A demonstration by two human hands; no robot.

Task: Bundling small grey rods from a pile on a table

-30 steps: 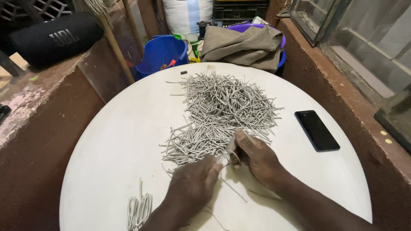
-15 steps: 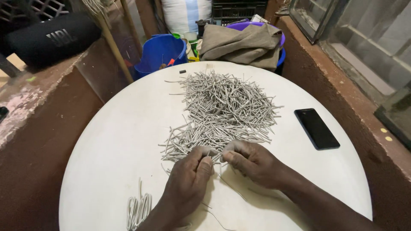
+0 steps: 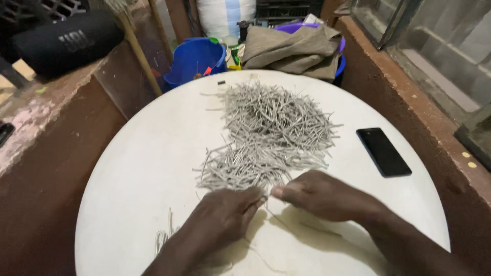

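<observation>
At 10 o'clock from the table centre, a black cylindrical speaker [image 3: 64, 43] lies on the brown ledge [image 3: 30, 110]. A blue plastic bucket [image 3: 197, 61] stands at 11 o'clock, just beyond the rim of the round white table [image 3: 138, 168]. A small loose bundle of thin grey wires [image 3: 163, 237] lies at 7 o'clock near the table edge.

The left hand [image 3: 222, 217] rests on the table at 6 o'clock, fingers [image 3: 253, 199] curled together and pinching a thin grey strand at the near edge of the large heap of short grey wire pieces [image 3: 268, 133]. The heap covers the table from centre to 12 o'clock.

The right hand [image 3: 319, 194] lies just beside the left, fingertips [image 3: 279, 191] pressed together, meeting the left fingertips on the same strand.

A folded olive cloth [image 3: 294, 48] lies over a purple tub [image 3: 337, 43] at 1 o'clock. A black rectangular phone [image 3: 383, 152] lies flat at 3 o'clock, apart from the heap.
</observation>
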